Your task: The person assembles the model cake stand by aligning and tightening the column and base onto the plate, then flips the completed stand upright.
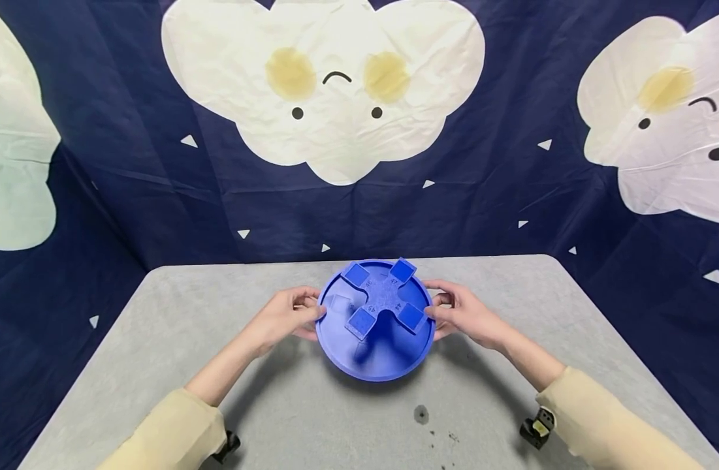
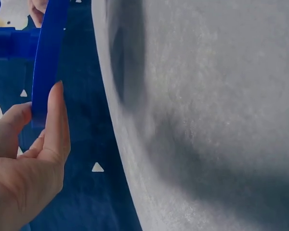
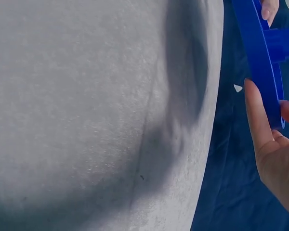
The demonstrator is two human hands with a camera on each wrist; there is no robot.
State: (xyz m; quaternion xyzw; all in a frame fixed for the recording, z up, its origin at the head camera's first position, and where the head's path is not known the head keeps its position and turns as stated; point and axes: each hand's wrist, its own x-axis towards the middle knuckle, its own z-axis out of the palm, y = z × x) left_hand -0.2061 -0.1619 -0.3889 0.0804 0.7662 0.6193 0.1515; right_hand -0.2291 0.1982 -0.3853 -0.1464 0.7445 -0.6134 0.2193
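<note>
A round blue tray with a raised rim (image 1: 347, 356) is held off the table, its shadow falling below. From its middle rises a blue cross-shaped stand (image 1: 384, 295) with square pads at the arm ends and small dark numbers. My left hand (image 1: 288, 314) pinches the tray's left edge, thumb on the rim and fingers behind. On the opposite edge my right hand (image 1: 463, 314) grips the same way. In the left wrist view the tray (image 2: 48, 67) is seen edge-on between thumb and fingers. The right wrist view likewise has the tray (image 3: 257, 57) edge-on.
A grey table (image 1: 218, 307) lies below, with dark spots (image 1: 421, 414) near its front. Behind and beside it hangs a navy cloth (image 1: 189, 215) printed with white clouds and triangles. Cream sleeves cover both forearms, with small black devices (image 1: 538, 427) beneath.
</note>
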